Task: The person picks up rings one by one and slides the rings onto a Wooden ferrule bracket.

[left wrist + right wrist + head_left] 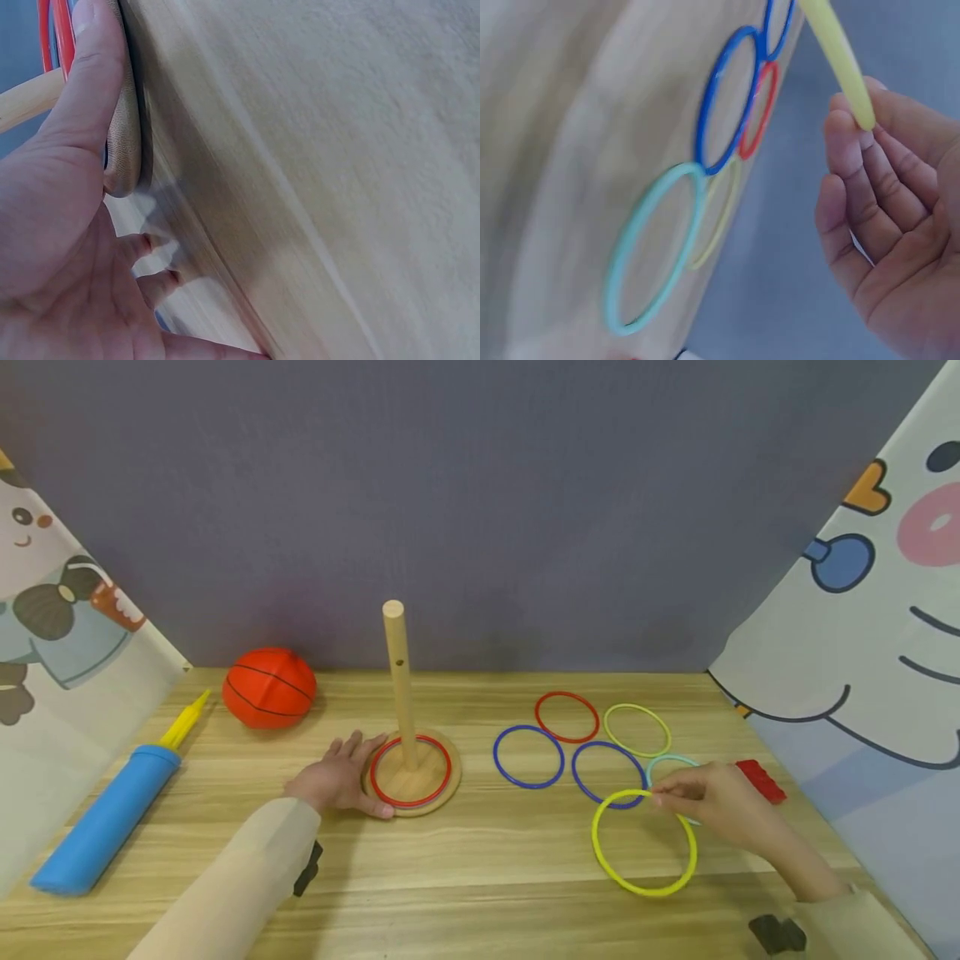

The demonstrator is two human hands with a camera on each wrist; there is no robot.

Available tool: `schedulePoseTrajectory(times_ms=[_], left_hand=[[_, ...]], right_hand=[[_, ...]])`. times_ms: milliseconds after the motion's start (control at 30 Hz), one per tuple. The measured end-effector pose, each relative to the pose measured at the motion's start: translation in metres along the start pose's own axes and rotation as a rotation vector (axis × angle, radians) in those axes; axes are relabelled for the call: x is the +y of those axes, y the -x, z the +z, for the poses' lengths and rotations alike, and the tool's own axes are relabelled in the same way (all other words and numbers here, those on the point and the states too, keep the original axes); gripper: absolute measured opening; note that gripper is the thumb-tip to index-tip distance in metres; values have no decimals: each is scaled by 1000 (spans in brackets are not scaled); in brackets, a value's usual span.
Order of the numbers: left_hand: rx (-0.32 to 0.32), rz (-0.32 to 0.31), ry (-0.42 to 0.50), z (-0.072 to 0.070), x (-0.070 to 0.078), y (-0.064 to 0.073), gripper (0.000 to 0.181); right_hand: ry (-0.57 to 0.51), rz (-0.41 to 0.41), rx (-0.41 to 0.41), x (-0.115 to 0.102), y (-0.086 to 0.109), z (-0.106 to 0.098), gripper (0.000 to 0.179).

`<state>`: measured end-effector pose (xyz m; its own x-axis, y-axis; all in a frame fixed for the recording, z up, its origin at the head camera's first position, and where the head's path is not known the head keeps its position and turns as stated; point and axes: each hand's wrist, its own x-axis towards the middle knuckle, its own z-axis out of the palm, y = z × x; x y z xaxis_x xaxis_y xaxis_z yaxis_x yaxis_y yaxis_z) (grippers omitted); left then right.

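Observation:
A round wooden base (408,811) carries an upright wooden post (403,693), with a red ring (448,774) lying around the foot of the post. My left hand (339,779) rests at the base's left side, fingers spread; in the left wrist view its thumb (91,90) lies along the base's rim (124,150). Between thumb and fingertips, my right hand (716,797) pinches a yellow ring (600,852) by its edge. That ring hangs tilted above the table, its far edge overlapping a blue ring (576,781) in the head view. A mint ring (622,255) lies partly behind the right hand.
Another blue ring (496,758), a red ring (567,741) and a paler yellow ring (637,754) lie flat on the table. To the left are a red ball (270,689) and a blue pump (112,818) with a yellow nozzle. Beyond the right hand lies a red object (761,781).

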<state>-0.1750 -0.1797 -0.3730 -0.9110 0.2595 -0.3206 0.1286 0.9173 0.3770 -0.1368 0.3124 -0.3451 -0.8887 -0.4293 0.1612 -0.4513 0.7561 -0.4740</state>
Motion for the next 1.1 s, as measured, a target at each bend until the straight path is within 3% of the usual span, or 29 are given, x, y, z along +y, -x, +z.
schedulePoseTrajectory(times_ms=[400, 500, 767, 1100], left_hand=[[13, -2, 3, -1, 1, 2, 115], [8, -18, -1, -1, 0, 2, 116], [-1, -52, -2, 0, 0, 3, 118], [-10, -62, 4, 0, -1, 2, 119]], right_hand=[[-44, -60, -137, -63, -51, -10, 12], [-33, -75, -136, -76, -62, -11, 11], [-58, -220, -97, -110, -92, -15, 7], [-113, -261, -31, -151, -132, -18, 10]])
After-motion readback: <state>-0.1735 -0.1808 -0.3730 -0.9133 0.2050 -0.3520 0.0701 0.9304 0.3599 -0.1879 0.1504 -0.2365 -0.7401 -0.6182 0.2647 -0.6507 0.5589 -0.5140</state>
